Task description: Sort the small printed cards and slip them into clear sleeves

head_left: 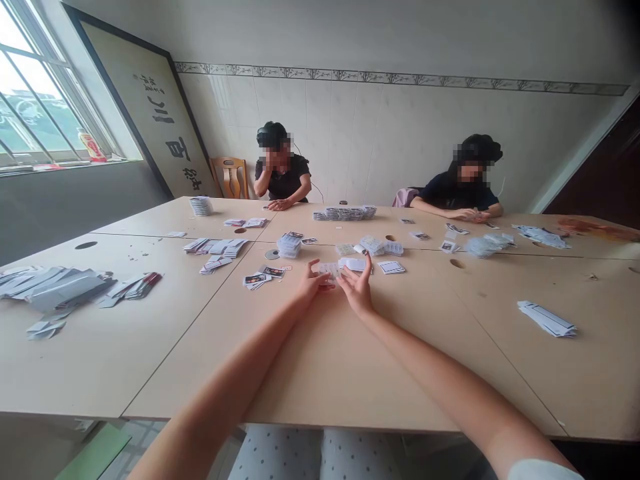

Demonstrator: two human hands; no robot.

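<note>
My left hand [312, 284] grips a small clear plastic case [327, 269] by its left side, just above the table. The case seems divided into small compartments; its contents are too small to make out. My right hand [357, 287] is beside it, palm turned up and fingers spread, with the thumb side close to the case's right edge. A small dark spot shows by its raised fingertip, too small to name. Just beyond my hands lie a white card [353, 264] and more clear cases [374, 245]. To the right is a card with a dark border [391, 267].
Left of my hands are printed cards [257, 280] and a stack of clear cases [289, 245]. Paper bundles [215, 247] and a large pile of white envelopes or sleeves [60, 287] lie farther left. White strips [547, 319] lie right. Two people sit across the table.
</note>
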